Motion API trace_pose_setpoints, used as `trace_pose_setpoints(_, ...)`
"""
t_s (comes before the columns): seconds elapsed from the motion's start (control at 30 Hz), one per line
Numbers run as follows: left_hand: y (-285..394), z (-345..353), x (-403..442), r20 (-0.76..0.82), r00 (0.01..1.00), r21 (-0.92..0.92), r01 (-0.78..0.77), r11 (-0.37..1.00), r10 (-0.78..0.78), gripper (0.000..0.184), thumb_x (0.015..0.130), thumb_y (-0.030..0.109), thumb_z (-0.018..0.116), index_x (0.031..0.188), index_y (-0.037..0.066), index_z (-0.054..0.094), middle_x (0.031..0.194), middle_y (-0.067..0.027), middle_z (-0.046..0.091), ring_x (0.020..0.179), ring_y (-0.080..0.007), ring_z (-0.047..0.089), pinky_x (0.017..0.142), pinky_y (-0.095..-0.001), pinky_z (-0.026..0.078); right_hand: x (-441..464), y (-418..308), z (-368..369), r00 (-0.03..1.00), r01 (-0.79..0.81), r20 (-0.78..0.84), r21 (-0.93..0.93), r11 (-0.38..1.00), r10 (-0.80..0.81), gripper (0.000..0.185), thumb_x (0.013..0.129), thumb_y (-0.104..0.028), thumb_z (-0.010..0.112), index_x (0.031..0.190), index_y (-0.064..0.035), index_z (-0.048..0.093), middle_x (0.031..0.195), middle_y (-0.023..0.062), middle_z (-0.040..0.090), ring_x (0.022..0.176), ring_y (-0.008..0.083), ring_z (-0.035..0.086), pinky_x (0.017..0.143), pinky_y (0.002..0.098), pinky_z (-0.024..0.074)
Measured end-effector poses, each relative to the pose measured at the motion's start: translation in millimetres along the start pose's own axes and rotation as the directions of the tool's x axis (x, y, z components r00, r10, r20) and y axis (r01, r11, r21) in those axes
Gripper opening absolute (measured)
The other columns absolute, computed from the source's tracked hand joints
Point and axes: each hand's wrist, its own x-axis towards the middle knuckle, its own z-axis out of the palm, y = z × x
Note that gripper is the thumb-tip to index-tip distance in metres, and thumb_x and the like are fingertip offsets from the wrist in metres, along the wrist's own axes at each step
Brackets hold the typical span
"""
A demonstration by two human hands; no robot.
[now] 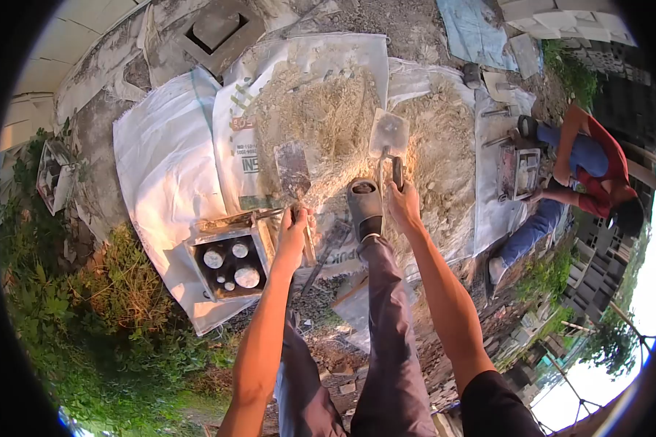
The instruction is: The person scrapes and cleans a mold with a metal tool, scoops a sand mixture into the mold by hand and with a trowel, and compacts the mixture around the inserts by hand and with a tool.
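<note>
"Trowel [293, 166] in your left hand [293, 237]: where is it?"

"Just beside the box [198, 268]; my fingers are wrapped around the trowel's handle, and its blade points away from me, over the sandy heap [332, 102]."

"And that box?"

"It stands just left of my left hand, on a pale sack [160, 167], with round pale tops [247, 277] showing inside."

"Your right hand [405, 205]?"

"Closed on a second trowel [390, 132], its blade over the heap too, near my dark shoe [367, 206]."

"Anyone nearby?"

"Well off to my right, a person in a red top [611, 160] has a hand at another box [508, 172]."
</note>
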Motion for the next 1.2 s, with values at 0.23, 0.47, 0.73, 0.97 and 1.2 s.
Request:
trace_pose_setpoints(0.23, -8.6, 66.0, 104.5, -0.126, 0.990, 0.004, 0.068, 0.998, -0.067, 0.033, 0.093, 0.026, 0.057, 0.121, 0.010, 0.052, 0.109, -0.0003, 0.055, 0.100, -0.0134, 0.048, 0.087, -0.0282, 0.036, 122.3, 34.4, 36.4, 0.999, 0.030, -0.036, -0.143, 0.989, -0.035, 0.039, 0.089, -0.035, 0.054, 0.097, 0.0036, 0.054, 0.084, 0.0249, 0.060, 0.082, 0.0420, 0.058, 0.072, 0.0486, 0.0438)
trace_pose_setpoints(0.47, -7.7, 115.4, 137.4, -0.127, 0.989, 0.063, 0.086, 0.994, -0.078, 0.042, 0.087, 0.028, 0.065, 0.123, 0.008, 0.054, 0.112, 0.0002, 0.057, 0.105, -0.0126, 0.049, 0.091, -0.0288, 0.034, 112.7, 34.8, 31.5, 0.910, 0.414, 0.035, -0.163, 0.896, -0.414, 0.042, 0.085, -0.017, 0.057, 0.121, 0.0012, 0.044, 0.108, 0.0234, 0.057, 0.100, 0.0363, 0.055, 0.085, 0.0437, 0.0433)
trace_pose_setpoints(0.73, 9.6, 128.7, 8.1, -0.124, 0.991, 0.430, 0.018, 0.903, 0.040, 0.042, 0.086, 0.040, 0.063, 0.108, 0.004, 0.064, 0.093, -0.0064, 0.063, 0.081, -0.0142, 0.057, 0.072, -0.0295, 0.043, -29.5, -66.8, -10.2, 0.906, -0.043, 0.415, -0.112, 0.993, 0.087, 0.030, 0.082, -0.021, 0.059, 0.100, 0.0029, 0.053, 0.084, 0.0245, 0.064, 0.081, 0.0414, 0.063, 0.071, 0.0446, 0.0483)
trace_pose_setpoints(0.97, -28.1, 32.1, -122.3, -0.248, 0.968, -0.111, 0.017, 0.994, -0.044, 0.035, 0.096, 0.033, 0.049, 0.112, 0.004, 0.058, 0.095, -0.0042, 0.062, 0.078, -0.0092, 0.056, 0.072, -0.0246, 0.044, -111.2, -62.5, -10.5, 0.759, -0.188, 0.603, -0.156, 0.970, 0.245, 0.034, 0.081, -0.024, 0.058, 0.099, 0.0045, 0.053, 0.081, 0.0251, 0.063, 0.079, 0.0400, 0.063, 0.070, 0.0430, 0.0483)
trace_pose_setpoints(1.2, -36.9, -31.5, -123.1, -0.229, 0.968, 0.057, -0.088, 0.994, 0.099, 0.023, 0.096, 0.022, 0.050, 0.107, 0.003, 0.058, 0.094, -0.0036, 0.063, 0.078, -0.0093, 0.056, 0.075, -0.0255, 0.045, -119.0, -115.2, 32.6, 0.789, 0.401, 0.608, -0.391, 0.829, -0.095, 0.048, 0.086, -0.032, 0.057, 0.115, 0.0054, 0.048, 0.094, 0.0286, 0.062, 0.092, 0.0458, 0.059, 0.079, 0.0466, 0.0468)
